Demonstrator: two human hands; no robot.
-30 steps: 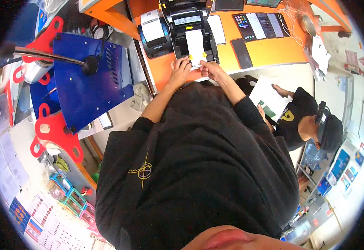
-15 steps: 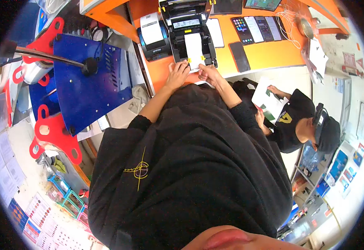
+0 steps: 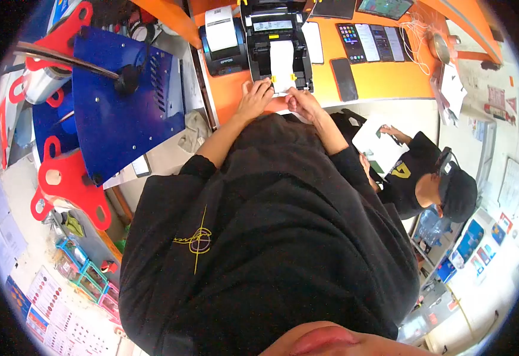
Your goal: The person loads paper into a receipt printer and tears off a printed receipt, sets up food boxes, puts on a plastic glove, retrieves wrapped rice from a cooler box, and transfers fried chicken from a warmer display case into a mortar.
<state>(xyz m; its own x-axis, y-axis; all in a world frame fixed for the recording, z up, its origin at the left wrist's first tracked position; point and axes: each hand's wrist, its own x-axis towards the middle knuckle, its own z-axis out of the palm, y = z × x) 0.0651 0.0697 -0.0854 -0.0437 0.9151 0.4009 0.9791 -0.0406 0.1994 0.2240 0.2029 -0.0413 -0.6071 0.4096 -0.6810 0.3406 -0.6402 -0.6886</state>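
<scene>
A black label printer stands on the orange table with its lid raised. A white label strip runs down its middle and over the front edge, between small yellow tabs. My left hand rests at the printer's front left corner, fingers stretched and thumb apart, fingertips close to the strip. At the front right, my right hand is closed in a pinch at the lower right end of the strip. The exact contact under the fingertips is small and partly hidden.
Left of the printer stands a smaller printer with paper coming out. Several phones, including a dark phone, lie on the orange table to the right. A person in a black cap holds a white sheet nearby. A blue panel is at left.
The view has shifted slightly, so the printer and table sit a little higher and to the right. Both hands stay at the printer's front edge. The nearby person's sheet has tilted.
</scene>
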